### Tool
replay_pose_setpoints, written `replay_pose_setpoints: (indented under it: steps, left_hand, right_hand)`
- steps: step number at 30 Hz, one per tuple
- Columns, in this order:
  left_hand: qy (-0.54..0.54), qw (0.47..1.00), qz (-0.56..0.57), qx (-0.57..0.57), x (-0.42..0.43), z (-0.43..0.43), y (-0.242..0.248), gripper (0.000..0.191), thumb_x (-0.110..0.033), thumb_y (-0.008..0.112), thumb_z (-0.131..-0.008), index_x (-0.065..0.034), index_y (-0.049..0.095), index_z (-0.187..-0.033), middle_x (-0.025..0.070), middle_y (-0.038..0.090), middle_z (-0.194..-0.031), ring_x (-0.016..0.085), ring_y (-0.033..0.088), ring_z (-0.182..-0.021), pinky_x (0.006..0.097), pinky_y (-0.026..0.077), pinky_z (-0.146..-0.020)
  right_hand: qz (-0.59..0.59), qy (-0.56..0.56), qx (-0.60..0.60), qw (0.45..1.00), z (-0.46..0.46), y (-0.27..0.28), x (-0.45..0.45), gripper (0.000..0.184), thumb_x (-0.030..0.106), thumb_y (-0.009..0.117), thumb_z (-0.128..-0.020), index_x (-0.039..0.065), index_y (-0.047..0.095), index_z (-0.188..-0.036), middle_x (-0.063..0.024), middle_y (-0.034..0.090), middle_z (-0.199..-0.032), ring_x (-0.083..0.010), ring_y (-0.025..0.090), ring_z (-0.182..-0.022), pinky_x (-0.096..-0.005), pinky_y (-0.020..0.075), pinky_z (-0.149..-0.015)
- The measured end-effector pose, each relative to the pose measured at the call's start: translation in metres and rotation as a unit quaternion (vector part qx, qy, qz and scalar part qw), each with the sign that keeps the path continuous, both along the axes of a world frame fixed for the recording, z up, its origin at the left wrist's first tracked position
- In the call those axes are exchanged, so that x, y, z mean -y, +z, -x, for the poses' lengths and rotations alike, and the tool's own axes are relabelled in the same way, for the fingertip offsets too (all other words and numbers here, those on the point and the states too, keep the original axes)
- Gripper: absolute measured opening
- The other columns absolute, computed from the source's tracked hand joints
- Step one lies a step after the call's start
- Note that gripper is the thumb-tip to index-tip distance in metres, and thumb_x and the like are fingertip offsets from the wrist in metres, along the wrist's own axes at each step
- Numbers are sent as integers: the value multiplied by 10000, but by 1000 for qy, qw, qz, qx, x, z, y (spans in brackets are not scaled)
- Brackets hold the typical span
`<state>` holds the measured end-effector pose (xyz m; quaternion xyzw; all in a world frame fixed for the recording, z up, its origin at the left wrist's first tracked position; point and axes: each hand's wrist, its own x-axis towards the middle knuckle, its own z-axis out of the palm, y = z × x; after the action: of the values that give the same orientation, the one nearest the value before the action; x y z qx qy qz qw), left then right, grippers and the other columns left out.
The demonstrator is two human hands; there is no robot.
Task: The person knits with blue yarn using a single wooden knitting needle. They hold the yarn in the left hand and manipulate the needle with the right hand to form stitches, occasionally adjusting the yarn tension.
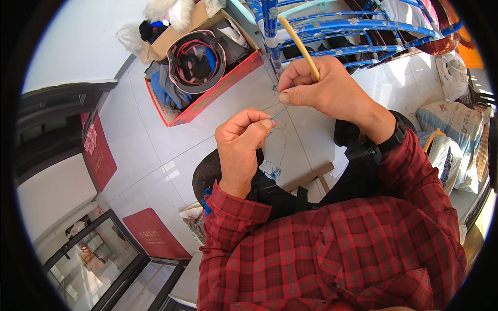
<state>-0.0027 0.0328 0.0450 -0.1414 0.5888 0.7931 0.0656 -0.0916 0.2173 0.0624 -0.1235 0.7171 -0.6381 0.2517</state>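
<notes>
Blue twine (279, 112) runs taut between my two hands above the tiled floor. My left hand (243, 144) pinches it between thumb and forefinger. My right hand (321, 87), higher and to the right, grips a slim, curved, pale yellow stick (298, 41) that points up and away; its lower end is hidden in my fist. The thumb and forefinger of that hand are pressed together near the twine, and a small blue loop shows beside them. Below my hands, thin strands hang to a loose blue tangle (274, 173) between my knees.
A red-edged cardboard box (218, 87) holding a helmet (196, 62) and gloves (165, 83) stands ahead to the left. A rack of blue patterned tubes (350, 25) stands ahead to the right. Sacks (451, 120) lie at the right. Dark red mats (155, 235) lie at the left.
</notes>
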Motion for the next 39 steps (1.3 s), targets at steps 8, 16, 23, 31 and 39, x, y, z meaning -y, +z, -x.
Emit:
replay_pose_setpoints:
  steps: [8, 16, 23, 31, 39]
  left_hand:
    - [41, 999, 7, -7, -1, 1, -1, 66, 14, 617, -819, 46, 674, -826, -42, 533, -684, 12, 376, -559, 198, 264, -500]
    - [153, 986, -63, -2, 4, 7, -6, 96, -13, 595, -871, 47, 644, -927, 18, 571, -726, 31, 354, -528, 207, 277, -486]
    - [197, 970, -133, -50, 13, 9, -11, 91, -45, 582, -903, 28, 608, -950, 47, 582, -777, 55, 333, -530, 228, 285, -489]
    - [208, 959, -182, -57, 29, 12, -13, 95, -117, 522, -950, -30, 554, -928, 41, 525, -795, 87, 327, -545, 253, 294, -505]
    - [207, 958, -182, -76, 36, 12, -19, 96, -112, 518, -956, -30, 550, -917, 48, 544, -775, 92, 359, -530, 247, 289, -484]
  right_hand:
    - [0, 14, -18, 1000, 3, 2, -5, 115, 94, 738, -846, 17, 665, -888, 54, 576, -677, -9, 502, -626, -181, 404, -584]
    - [21, 52, -51, 997, 5, -8, -7, 297, 44, 623, -744, -59, 653, -1021, -62, 644, -799, -115, 588, -722, -261, 482, -655]
    - [50, 23, 69, 996, 13, -15, -9, 278, 167, 574, -903, -50, 686, -1035, -132, 704, -975, -186, 636, -927, -325, 499, -840]
    - [247, -44, 91, 964, 20, -9, -9, 368, 306, 464, -1033, -2, 664, -1018, -170, 709, -1041, -201, 684, -879, -305, 483, -871]
    - [367, -55, 120, 921, 22, 7, -17, 348, 228, 505, -995, -68, 568, -1166, -32, 496, -752, -146, 484, -674, -311, 476, -688]
